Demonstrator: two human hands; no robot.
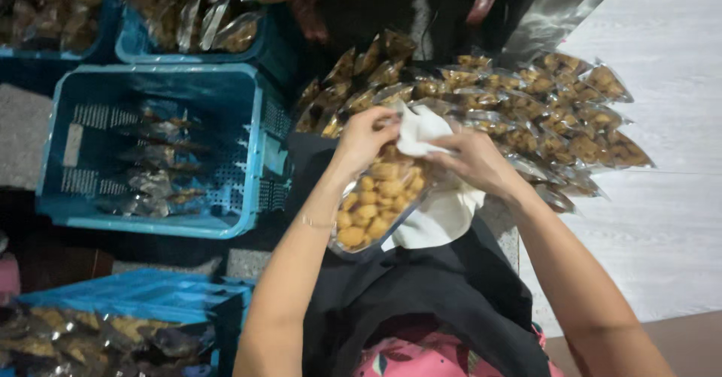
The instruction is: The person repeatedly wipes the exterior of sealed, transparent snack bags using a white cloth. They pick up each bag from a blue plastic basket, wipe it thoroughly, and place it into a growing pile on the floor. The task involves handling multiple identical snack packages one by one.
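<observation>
Both forearms reach up from the lap; left hand (366,138) and right hand (472,159) pinch a clear snack bag (378,200) and a white cloth (419,129) at its top. Beyond the fingers, filled packets (541,114) lie fanned; left, a blue crate (248,121) holds few.

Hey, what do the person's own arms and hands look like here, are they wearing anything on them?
Both arms are bare to well above the elbow, with no sleeves and no gloves. The left hand has a thin, fine bracelet around its wrist. The right hand and its wrist show no jewellery or watch. Whether any finger carries a ring is too blurred to tell.
</observation>
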